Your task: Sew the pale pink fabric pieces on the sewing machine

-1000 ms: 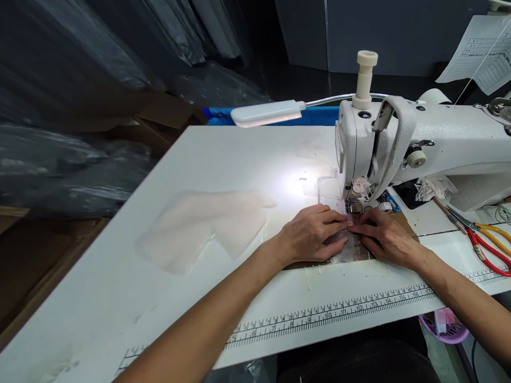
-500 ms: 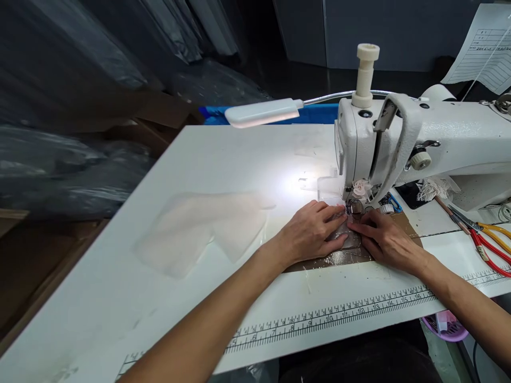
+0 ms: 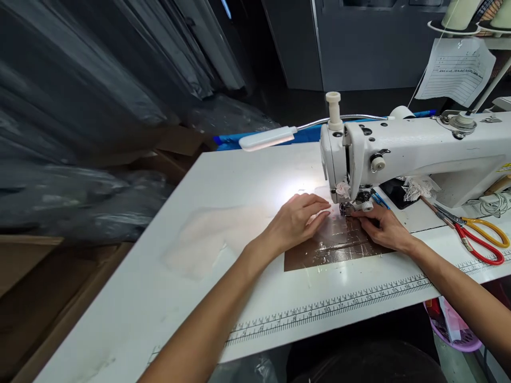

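A piece of thin, see-through fabric (image 3: 333, 226) lies under the presser foot (image 3: 345, 208) of a white sewing machine (image 3: 333, 154). My left hand (image 3: 299, 221) rests palm down at the fabric's left side, fingers stretched out and thumb apart, just left of the foot. Close by the foot on the right, my right hand (image 3: 381, 227) has its index finger reaching to the fabric and its other fingers bent, seemingly pinching the edge. Beneath the fabric is a shiny brown sheet (image 3: 315, 254). A larger pale sheer piece (image 3: 203, 234) lies flat to the left.
A lit lamp (image 3: 267, 138) on a bendy neck shines beside the machine. Red-and-yellow-handled scissors (image 3: 471, 229) lie on the right. A printed ruler (image 3: 335, 308) runs along the table's front edge. Cardboard boxes (image 3: 32, 260) stand at left; a purple basket (image 3: 465, 344) sits below.
The view has shifted, so the machine appears further left and lower. My left fingertips have drawn slightly left from the presser foot. My right hand stays close to the foot.
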Motion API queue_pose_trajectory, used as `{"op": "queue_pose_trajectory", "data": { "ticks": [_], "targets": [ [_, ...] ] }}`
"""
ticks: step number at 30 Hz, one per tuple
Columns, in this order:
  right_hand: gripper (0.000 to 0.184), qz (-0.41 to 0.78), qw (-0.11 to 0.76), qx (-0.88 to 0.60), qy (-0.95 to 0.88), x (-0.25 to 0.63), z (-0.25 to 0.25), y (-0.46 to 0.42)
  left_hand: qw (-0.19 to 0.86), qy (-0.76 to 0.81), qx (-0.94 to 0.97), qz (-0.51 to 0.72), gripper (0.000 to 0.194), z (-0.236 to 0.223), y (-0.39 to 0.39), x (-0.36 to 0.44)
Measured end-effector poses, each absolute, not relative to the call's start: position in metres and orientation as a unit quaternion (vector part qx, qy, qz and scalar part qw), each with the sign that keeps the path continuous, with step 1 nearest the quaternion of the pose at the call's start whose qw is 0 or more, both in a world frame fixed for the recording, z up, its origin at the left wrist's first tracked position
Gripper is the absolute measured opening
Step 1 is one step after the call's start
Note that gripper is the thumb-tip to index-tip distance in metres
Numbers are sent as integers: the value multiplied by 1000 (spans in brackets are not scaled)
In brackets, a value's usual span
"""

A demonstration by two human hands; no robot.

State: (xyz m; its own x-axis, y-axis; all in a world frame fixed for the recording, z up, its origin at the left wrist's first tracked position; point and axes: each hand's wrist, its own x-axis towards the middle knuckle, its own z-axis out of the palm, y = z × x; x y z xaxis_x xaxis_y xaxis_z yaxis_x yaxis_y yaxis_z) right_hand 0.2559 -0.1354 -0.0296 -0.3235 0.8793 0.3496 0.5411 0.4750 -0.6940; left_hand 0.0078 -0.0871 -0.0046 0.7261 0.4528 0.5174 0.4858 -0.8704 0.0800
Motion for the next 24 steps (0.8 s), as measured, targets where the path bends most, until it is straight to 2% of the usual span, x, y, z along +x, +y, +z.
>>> {"op": "queue_pose_trajectory", "data": {
  "ticks": [6,11,18,24],
  "targets": [
    [30,217,361,-454,-785,255,-31,-136,-127,-192,-956,-182,21,-7,-101,11],
    [30,201,322,-461,-802,254,-30,-137,-203,-203,-930,-228,17,-25,-104,11],
    [30,194,301,-452,-817,253,-30,-139,-186,-199,-926,-262,21,-29,-107,13],
    [36,147,261,-429,-852,254,-36,-141,-61,-199,-924,-321,18,-28,-115,22]
  ]
}}
